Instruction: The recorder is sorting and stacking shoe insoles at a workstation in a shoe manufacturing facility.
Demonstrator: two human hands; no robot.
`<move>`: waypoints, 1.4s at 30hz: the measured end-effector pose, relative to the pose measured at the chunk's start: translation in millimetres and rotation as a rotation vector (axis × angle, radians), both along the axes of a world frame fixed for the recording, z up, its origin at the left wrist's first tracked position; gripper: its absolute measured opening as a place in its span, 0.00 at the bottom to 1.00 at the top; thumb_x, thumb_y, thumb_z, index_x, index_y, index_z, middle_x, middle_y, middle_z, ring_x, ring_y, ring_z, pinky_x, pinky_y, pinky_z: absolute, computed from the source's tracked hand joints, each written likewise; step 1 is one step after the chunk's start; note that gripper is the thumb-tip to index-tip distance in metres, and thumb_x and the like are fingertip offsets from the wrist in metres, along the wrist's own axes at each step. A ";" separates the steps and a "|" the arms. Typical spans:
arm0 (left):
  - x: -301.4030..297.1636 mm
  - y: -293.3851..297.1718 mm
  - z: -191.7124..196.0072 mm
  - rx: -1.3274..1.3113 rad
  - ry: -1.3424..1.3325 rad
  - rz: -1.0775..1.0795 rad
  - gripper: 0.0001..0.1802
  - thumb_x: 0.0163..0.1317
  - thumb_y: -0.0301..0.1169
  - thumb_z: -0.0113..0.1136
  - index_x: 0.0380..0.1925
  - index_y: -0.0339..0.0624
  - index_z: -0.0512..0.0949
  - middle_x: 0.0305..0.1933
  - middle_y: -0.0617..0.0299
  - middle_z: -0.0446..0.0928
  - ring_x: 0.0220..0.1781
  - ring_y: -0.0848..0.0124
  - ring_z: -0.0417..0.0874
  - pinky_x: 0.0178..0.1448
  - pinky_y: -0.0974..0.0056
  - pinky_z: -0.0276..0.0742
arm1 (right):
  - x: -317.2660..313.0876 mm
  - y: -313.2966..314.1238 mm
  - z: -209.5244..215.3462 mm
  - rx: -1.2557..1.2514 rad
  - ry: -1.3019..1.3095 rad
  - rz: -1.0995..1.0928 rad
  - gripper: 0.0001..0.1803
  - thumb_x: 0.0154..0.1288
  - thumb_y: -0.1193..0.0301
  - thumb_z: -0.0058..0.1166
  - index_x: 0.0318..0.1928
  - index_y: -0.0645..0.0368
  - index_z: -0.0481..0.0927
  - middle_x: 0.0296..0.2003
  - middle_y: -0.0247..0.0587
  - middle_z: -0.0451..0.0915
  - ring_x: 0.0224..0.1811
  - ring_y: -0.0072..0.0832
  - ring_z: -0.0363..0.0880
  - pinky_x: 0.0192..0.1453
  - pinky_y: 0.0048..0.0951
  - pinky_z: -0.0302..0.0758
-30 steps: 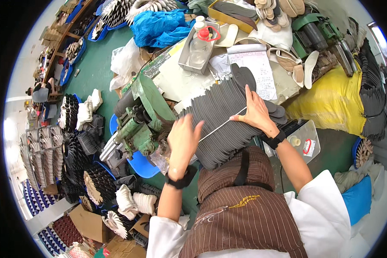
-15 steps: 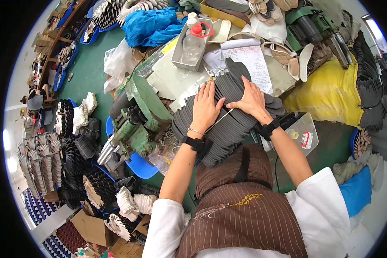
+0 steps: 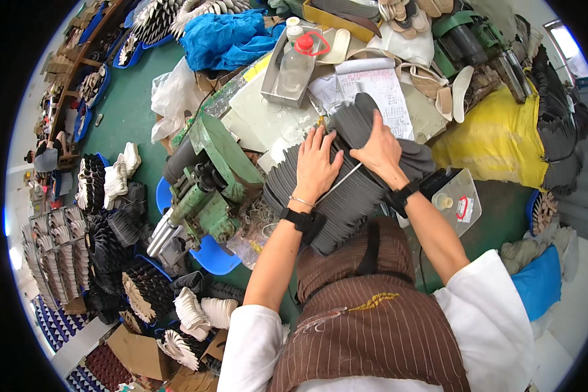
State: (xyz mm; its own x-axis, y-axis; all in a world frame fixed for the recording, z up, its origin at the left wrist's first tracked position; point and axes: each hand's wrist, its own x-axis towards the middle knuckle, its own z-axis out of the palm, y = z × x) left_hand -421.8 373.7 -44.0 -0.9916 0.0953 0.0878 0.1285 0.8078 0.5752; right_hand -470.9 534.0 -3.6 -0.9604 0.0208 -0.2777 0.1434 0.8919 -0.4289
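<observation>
A thick bundle of dark grey shoe soles (image 3: 343,219) leans on edge against my apron, fanned in many layers. My left hand (image 3: 315,166) lies flat on the bundle, fingers stretched out and slightly spread. My right hand (image 3: 382,155) grips a small group of grey soles (image 3: 355,121) at the bundle's far end; its thumb shows, but some fingers are hidden. Between my hands, a thin white cord (image 3: 340,183) runs across the layers. Both wrists carry black straps.
Left of the bundle stands a green machine (image 3: 219,176), with a blue bin (image 3: 215,256) below. Behind are a grey box (image 3: 287,95) holding a bottle with a red cap, and a written paper pad (image 3: 385,95). At right lies a yellow sack (image 3: 493,140).
My right hand has turned and closed around a group of soles at the far end, which now stand more upright as a block. My left hand stays nearly in place on the bundle.
</observation>
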 end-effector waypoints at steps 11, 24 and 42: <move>-2.5 7.0 -76.9 -0.082 0.127 -0.521 0.31 0.67 0.43 0.43 0.69 0.45 0.58 0.72 0.56 0.59 0.73 0.59 0.56 0.77 0.54 0.47 | 55.5 -19.3 81.6 -0.490 0.229 0.341 0.58 0.36 0.65 0.73 0.66 0.71 0.53 0.59 0.65 0.66 0.62 0.52 0.67 0.69 0.38 0.60; 13.8 -0.3 67.0 1.120 -0.256 -0.026 0.34 0.70 0.48 0.43 0.70 0.43 0.56 0.74 0.54 0.56 0.75 0.62 0.55 0.76 0.56 0.45 | 75.8 9.9 158.0 -1.361 -0.121 0.098 0.58 0.34 0.70 0.69 0.67 0.70 0.51 0.61 0.50 0.64 0.63 0.38 0.65 0.67 0.33 0.60; 207.7 -77.2 159.0 0.896 -0.076 0.249 0.81 0.18 0.45 0.87 0.70 0.32 0.41 0.69 0.47 0.57 0.72 0.59 0.57 0.74 0.58 0.51 | 132.2 -89.6 133.3 -1.414 -0.164 0.782 0.58 0.44 0.38 0.59 0.65 0.72 0.63 0.63 0.55 0.59 0.68 0.41 0.57 0.71 0.40 0.51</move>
